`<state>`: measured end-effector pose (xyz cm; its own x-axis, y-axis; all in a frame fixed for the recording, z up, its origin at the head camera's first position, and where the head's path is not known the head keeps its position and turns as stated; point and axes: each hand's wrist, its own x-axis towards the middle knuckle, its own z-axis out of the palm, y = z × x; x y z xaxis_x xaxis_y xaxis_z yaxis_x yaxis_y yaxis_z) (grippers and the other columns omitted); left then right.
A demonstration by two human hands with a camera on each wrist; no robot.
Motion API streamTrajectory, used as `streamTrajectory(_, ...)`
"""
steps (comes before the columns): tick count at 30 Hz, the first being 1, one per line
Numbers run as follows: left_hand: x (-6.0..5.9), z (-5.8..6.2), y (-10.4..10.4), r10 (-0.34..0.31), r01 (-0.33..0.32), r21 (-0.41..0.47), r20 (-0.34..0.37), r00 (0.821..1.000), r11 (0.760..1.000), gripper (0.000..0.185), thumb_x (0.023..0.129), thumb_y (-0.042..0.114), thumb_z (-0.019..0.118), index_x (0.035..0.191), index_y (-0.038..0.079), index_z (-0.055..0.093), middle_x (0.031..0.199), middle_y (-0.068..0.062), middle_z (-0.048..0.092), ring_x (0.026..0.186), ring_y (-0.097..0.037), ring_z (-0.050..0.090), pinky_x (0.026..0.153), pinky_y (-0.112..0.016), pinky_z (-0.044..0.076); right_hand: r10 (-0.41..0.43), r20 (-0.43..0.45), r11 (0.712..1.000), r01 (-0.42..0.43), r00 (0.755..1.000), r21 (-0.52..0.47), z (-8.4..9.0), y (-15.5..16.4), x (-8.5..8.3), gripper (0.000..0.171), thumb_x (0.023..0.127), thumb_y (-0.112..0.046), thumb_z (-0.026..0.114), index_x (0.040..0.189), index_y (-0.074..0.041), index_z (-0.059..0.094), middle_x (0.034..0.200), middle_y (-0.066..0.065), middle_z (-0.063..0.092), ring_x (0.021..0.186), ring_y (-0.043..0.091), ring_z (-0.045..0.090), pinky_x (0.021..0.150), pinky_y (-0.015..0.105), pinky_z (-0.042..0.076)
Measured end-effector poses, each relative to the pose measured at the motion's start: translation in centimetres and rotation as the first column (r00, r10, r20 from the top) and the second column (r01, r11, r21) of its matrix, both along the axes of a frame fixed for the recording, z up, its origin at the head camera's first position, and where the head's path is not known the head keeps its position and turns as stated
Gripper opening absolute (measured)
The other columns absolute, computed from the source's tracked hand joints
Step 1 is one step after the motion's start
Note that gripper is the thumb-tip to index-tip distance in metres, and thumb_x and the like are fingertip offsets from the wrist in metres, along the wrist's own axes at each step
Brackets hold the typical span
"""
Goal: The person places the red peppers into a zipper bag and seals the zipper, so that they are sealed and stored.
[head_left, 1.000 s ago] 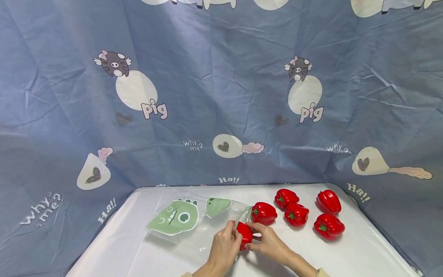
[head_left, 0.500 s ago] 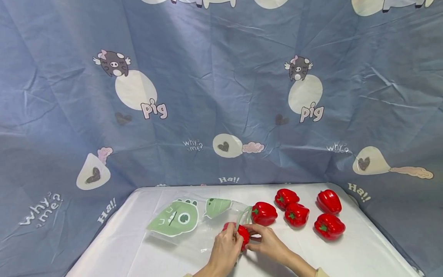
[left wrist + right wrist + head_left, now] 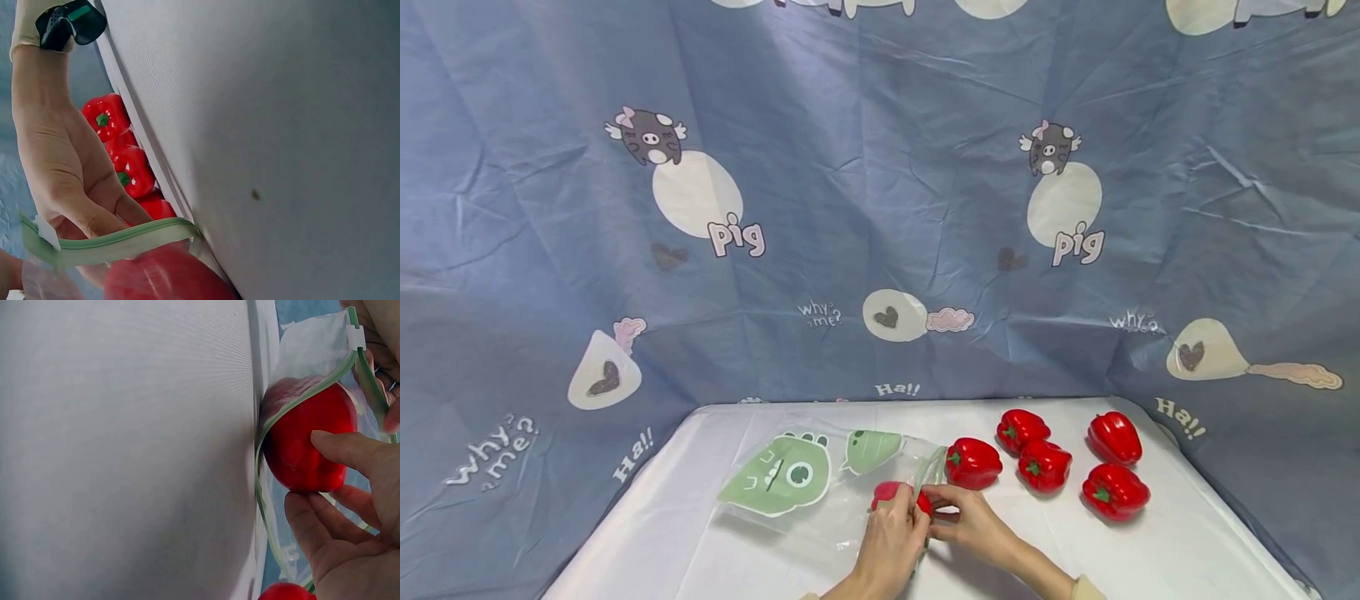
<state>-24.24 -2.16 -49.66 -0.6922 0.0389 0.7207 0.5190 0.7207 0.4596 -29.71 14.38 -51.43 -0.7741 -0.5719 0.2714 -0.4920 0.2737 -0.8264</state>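
Worktop (image 3: 1150, 550) under a white cloth carries everything, from the clear zip bag (image 3: 790, 483) with green cartoon prints lying flat at centre-left, its mouth turned right, down to the single red pepper (image 3: 898, 496) caught in that mouth. The pepper sits about halfway through the green zip rim, its far-left part under plastic, its right part outside and meeting the right hand (image 3: 973, 523). That hand is the nearer one for pushing: its fingers (image 3: 350, 453) curl lightly against the pepper's right side, so the fruit lies directly left of them, toward the bag's closed end. The left hand (image 3: 891, 542) pinches the near edge of the bag's mouth, holding it up. Five more peppers (image 3: 1045, 463) lie in a loose cluster to the right, apart from both hands. The left hand hides much of the pepper in the head view; its stem and long axis cannot be made out.
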Motion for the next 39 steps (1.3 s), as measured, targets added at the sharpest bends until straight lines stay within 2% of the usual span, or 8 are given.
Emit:
streamTrajectory(7,-0.1,0.0,0.1,0.043,-0.045,-0.02,-0.068,0.997,0.999,0.027,0.068,0.001,0.067,0.071,0.016,0.045,0.052,0.013,0.045,0.048,0.001,0.041,0.043,-0.012,0.031,-0.009,0.053,1.0,0.009,0.999,-0.013,0.2,-0.5,-0.4,0.046,0.084,-0.015,0.073,0.123,0.003,0.059,0.119,0.016,0.065,0.104,0.029,0.067,0.086,0.035,0.054)
streamTrajectory(10,-0.1,0.1,0.1,0.041,-0.042,-0.016,-0.053,0.998,0.999,0.026,0.069,0.002,0.067,0.071,0.016,0.046,0.052,0.014,0.045,0.048,0.002,0.041,0.043,-0.012,0.031,-0.005,0.057,1.0,0.006,0.998,-0.02,0.1,-0.7,-0.6,0.043,0.083,-0.012,0.073,0.122,0.003,0.059,0.118,0.017,0.065,0.103,0.03,0.067,0.085,0.035,0.054)
streamTrajectory(15,0.1,0.0,0.1,0.026,-0.026,-0.004,-0.013,1.0,1.0,0.024,0.071,0.001,0.066,0.072,0.016,0.047,0.053,0.013,0.046,0.049,0.001,0.041,0.043,-0.012,0.031,0.001,0.045,1.0,-0.001,0.999,-0.008,0.1,-1.0,-0.7,0.039,0.083,-0.014,0.073,0.118,-0.001,0.062,0.115,0.013,0.068,0.1,0.023,0.068,0.084,0.032,0.055)
streamTrajectory(20,0.1,0.0,0.1,0.007,-0.007,-0.003,0.01,1.0,1.0,0.023,0.073,0.0,0.065,0.073,0.014,0.047,0.054,0.012,0.047,0.05,0.003,0.041,0.043,-0.011,0.03,0.008,0.038,1.0,-0.008,0.999,0.002,0.1,-1.5,-0.8,0.028,0.082,-0.015,0.074,0.108,-0.007,0.065,0.107,0.008,0.07,0.099,0.016,0.068,0.084,0.025,0.054)
streamTrajectory(26,0.1,0.1,0.0,-0.016,0.016,0.002,0.036,0.999,1.0,0.021,0.075,0.0,0.063,0.074,0.014,0.047,0.055,0.012,0.048,0.051,0.004,0.04,0.044,-0.009,0.03,0.001,0.044,1.0,-0.002,0.999,0.026,0.2,-2.0,-1.0,0.023,0.081,-0.014,0.075,0.101,-0.01,0.065,0.104,0.007,0.071,0.099,0.016,0.068,0.083,0.022,0.053)
streamTrajectory(32,0.1,-0.1,-0.1,-0.021,0.021,0.004,0.009,1.0,1.0,0.023,0.073,-0.002,0.064,0.074,0.014,0.046,0.055,0.012,0.047,0.052,0.005,0.04,0.044,-0.009,0.03,-0.001,0.042,0.999,-0.001,0.999,0.042,0.3,-2.4,-1.0,0.021,0.08,-0.009,0.075,0.098,-0.009,0.065,0.103,0.007,0.071,0.098,0.015,0.068,0.081,0.022,0.054)
streamTrajectory(39,0.2,-0.1,0.0,0.001,-0.001,-0.007,-0.027,1.0,1.0,0.025,0.071,-0.003,0.065,0.072,0.014,0.046,0.056,0.01,0.05,0.053,0.0,0.046,0.046,-0.012,0.033,0.003,0.034,0.999,-0.004,0.999,0.037,0.3,-2.6,-0.9,0.027,0.078,-0.004,0.074,0.104,-0.008,0.066,0.101,0.006,0.071,0.098,0.017,0.068,0.081,0.022,0.054)
